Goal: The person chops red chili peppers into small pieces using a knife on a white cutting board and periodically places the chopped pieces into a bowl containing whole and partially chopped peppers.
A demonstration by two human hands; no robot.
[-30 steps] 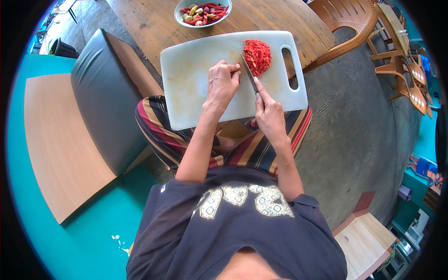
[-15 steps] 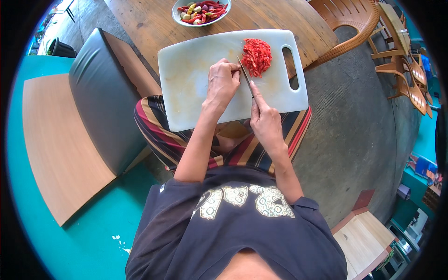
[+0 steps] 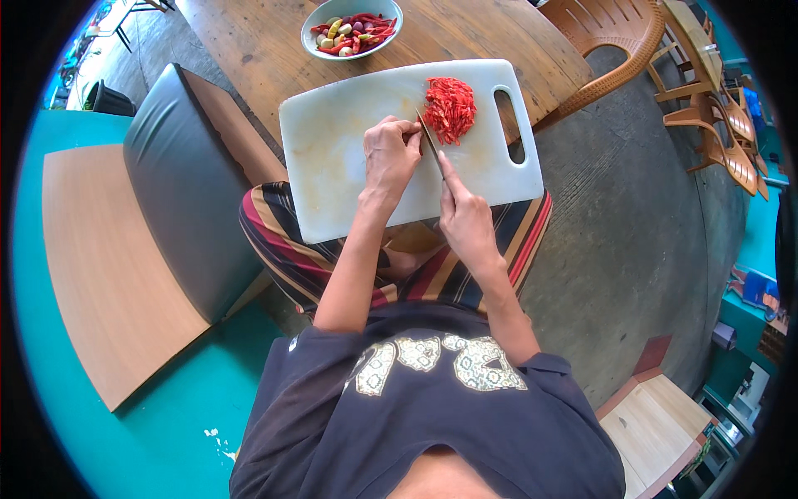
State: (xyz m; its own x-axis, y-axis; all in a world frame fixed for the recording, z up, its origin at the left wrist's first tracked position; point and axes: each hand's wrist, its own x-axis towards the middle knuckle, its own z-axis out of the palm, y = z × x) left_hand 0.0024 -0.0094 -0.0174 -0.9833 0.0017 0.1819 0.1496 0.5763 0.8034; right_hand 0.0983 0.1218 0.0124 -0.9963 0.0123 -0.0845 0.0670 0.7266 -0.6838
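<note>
A white cutting board (image 3: 332,166) rests across my lap, its far edge against the wooden table. My left hand (image 3: 389,158) is closed in a pinch above the middle of the board. A bit of red chili shows at its fingertips, mostly hidden by the fingers. Gripped in my right hand (image 3: 470,218) is a knife (image 3: 431,143), with the index finger stretched along its back. The blade points away from me and touches or nearly touches the left fingertips. Just beyond the blade, to the right, lies a heap of sliced red chili (image 3: 450,110).
On the wooden table (image 3: 241,41) stands a white bowl (image 3: 309,43) with red chilies and several small bulbs. A brown woven-look chair (image 3: 632,50) is at the far right. To my left stands a grey padded backrest (image 3: 187,191) beside a light wood panel (image 3: 108,249).
The view has shifted slightly, so the board and bowl sit a little differently in the picture. Both hands keep their hold, with the knife still beside the left fingertips.
</note>
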